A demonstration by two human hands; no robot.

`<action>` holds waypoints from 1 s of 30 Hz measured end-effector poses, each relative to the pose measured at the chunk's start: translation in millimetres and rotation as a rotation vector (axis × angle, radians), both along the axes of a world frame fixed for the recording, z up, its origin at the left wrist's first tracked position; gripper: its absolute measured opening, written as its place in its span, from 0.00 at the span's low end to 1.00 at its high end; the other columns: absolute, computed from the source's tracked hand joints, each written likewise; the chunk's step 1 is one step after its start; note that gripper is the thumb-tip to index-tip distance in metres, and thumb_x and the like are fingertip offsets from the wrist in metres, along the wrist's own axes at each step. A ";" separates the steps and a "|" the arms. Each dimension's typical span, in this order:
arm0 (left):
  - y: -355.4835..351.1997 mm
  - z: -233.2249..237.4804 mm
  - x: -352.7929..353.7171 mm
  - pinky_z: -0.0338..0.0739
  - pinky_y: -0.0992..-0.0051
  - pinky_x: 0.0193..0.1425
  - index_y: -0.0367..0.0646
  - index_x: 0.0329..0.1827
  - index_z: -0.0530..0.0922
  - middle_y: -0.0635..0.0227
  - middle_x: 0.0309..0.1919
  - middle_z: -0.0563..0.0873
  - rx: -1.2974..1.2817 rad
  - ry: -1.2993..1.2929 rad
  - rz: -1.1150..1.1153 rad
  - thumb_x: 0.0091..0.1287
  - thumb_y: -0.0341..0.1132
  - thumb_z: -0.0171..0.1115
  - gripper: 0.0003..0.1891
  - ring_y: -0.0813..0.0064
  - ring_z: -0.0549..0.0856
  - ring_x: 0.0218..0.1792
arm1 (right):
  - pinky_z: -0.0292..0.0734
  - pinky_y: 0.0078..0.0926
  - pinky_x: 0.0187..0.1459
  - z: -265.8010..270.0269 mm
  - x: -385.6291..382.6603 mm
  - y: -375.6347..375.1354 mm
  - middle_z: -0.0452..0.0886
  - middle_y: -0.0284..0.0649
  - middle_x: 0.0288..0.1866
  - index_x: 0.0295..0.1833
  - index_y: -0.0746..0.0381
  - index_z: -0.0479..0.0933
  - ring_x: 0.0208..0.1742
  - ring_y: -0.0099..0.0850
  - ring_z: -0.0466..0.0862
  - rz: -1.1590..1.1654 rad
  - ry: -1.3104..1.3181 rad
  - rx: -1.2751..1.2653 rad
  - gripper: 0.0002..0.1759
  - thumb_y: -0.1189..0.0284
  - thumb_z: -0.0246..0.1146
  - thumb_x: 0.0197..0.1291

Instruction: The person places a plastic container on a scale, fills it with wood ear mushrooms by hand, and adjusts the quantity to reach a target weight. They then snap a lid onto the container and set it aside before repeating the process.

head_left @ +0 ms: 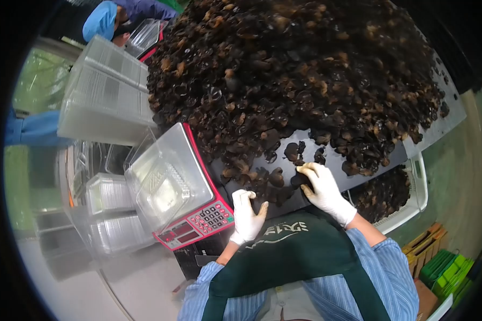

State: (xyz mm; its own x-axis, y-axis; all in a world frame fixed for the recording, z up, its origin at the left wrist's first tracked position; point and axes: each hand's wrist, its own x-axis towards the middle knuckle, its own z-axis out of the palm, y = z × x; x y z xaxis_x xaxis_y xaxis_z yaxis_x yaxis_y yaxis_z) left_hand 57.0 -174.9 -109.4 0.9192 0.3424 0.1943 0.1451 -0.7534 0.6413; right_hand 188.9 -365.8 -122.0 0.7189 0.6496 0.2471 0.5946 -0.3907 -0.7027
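Note:
A huge heap of dark brown, ear-shaped fungus pieces [294, 69] covers the table. At its near edge, my left hand [247, 216], in a white glove, has its thumb and fingers curled around a dark piece that is partly hidden. My right hand [324, 192], gloved too, bends its thumb and fingers over a dark piece [299, 180] at the grey tabletop [284, 166]. Loose pieces lie between the two hands. Left of my left hand stands a red-edged scale [214, 216] with a clear plastic container [163, 182] on its pan.
Tall stacks of clear containers [107, 96] stand at the left, with more lids or trays [112, 214] below. A white crate [419, 182] of dark pieces is at the right. Green crates [447, 273] are at the lower right. A person in a blue cap [100, 21] is at the upper left.

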 end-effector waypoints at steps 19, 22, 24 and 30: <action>12.5 -0.5 26.2 0.74 0.66 0.58 0.46 0.58 0.72 0.56 0.64 0.65 0.019 0.184 -0.067 0.43 0.29 0.77 0.35 0.60 0.76 0.54 | 0.72 0.34 0.46 -3.1 3.7 23.5 0.76 0.35 0.44 0.44 0.57 0.75 0.46 0.37 0.75 0.221 -0.174 -0.111 0.23 0.71 0.72 0.38; 10.0 -8.4 26.0 0.75 0.74 0.52 0.41 0.50 0.75 0.60 0.57 0.69 -0.204 0.058 0.005 0.48 0.20 0.69 0.24 0.67 0.78 0.47 | 0.76 0.33 0.41 -15.2 9.4 12.6 0.77 0.36 0.39 0.39 0.57 0.74 0.42 0.37 0.77 0.113 -0.083 0.018 0.16 0.75 0.68 0.40; 11.3 -4.1 30.4 0.74 0.75 0.53 0.38 0.45 0.76 0.61 0.53 0.71 -0.208 -0.070 0.032 0.51 0.17 0.64 0.17 0.70 0.77 0.49 | 0.76 0.29 0.45 -14.7 12.9 14.0 0.78 0.39 0.40 0.39 0.60 0.74 0.44 0.39 0.79 -0.014 0.141 0.191 0.15 0.80 0.66 0.42; 29.3 30.9 34.1 0.74 0.83 0.36 0.42 0.53 0.74 0.71 0.41 0.81 -1.274 -0.084 0.308 0.63 0.22 0.60 0.16 0.82 0.79 0.37 | 0.74 0.22 0.30 2.1 22.1 19.7 0.80 0.33 0.38 0.42 0.62 0.73 0.33 0.22 0.79 -0.239 1.272 0.787 0.05 0.75 0.60 0.62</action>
State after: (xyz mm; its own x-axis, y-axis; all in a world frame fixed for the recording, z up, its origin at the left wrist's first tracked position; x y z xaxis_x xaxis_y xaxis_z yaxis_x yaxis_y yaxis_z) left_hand 91.0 -145.6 -78.5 0.7722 0.5190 -0.3665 0.1262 0.4401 0.8890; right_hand 211.0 -346.1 -119.9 0.7814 0.4925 -0.3833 -0.5726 0.3214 -0.7542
